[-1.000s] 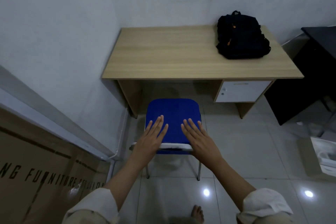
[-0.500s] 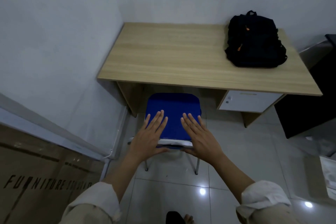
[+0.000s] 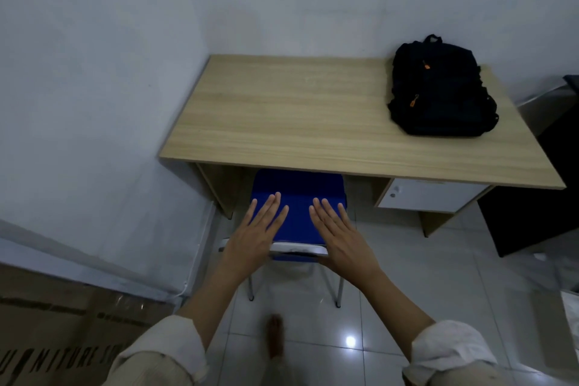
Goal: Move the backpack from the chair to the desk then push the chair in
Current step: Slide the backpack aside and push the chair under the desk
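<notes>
While both palms press the chair's backrest top, the left hand [image 3: 255, 236] and right hand [image 3: 341, 236] keep their fingers [image 3: 326, 213] flat and spread, gripping nothing. Beyond them the blue chair [image 3: 297, 197] seat slips partly under the desk [image 3: 282, 122]; the backpack [image 3: 440, 88] lies on its far right corner.

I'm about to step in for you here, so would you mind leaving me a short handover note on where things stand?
Left hand: open, fingers flat, at the top of the chair back.
Right hand: open, same pose on the other side.
Backpack: lying on the desk, far right corner.
Done: backpack is off the chair and on the desk.
Chair: front of the blue seat is just under the desk edge; most of it is out.
Left: push the chair the rest of the way in.
</notes>
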Demonstrator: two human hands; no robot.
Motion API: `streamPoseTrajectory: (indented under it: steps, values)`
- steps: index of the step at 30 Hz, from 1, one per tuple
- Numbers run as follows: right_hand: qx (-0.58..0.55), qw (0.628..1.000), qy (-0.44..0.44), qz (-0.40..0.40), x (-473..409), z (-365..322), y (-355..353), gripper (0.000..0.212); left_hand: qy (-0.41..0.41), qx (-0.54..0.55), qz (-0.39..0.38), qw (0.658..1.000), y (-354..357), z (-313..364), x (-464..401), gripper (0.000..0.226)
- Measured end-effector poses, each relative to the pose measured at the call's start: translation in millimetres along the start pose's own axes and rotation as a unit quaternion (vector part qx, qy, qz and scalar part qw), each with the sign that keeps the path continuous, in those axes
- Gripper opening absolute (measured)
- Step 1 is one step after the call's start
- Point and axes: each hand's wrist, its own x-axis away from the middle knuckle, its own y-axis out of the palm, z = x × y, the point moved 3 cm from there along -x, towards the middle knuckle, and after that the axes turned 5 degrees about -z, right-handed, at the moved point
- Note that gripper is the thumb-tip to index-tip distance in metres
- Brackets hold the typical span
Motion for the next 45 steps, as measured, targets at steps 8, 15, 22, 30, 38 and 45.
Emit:
streamPoseTrajectory:
  steps: [8,15,22,30,38,45]
  values:
    - [0.008,0.999,0.050,-0.016,-46,43,-11,0.106,0.008,0.018,0.008,1.000,-1,-20,-61,0.114]
    - [-0.022,0.996,0.081,-0.013,-84,55,-12,0.106,0.034,-0.003,0.007,0.999,-3,-50,-100,0.112]
    - [-0.027,0.996,0.078,-0.013,-117,65,-10,0.109,0.054,-0.014,0.029,0.998,-3,-75,-130,0.109]
    - [-0.036,0.997,0.071,0.015,-147,85,-16,0.104,0.056,-0.004,0.048,0.997,-8,-92,-166,0.099]
    - [-0.026,0.999,0.024,0.010,-153,113,-24,0.093,0.067,0.026,0.079,0.994,-5,-81,-191,0.085]
    - [0.003,0.999,0.019,-0.026,-148,129,-25,0.101,0.083,0.036,0.078,0.993,-6,-68,-196,0.086]
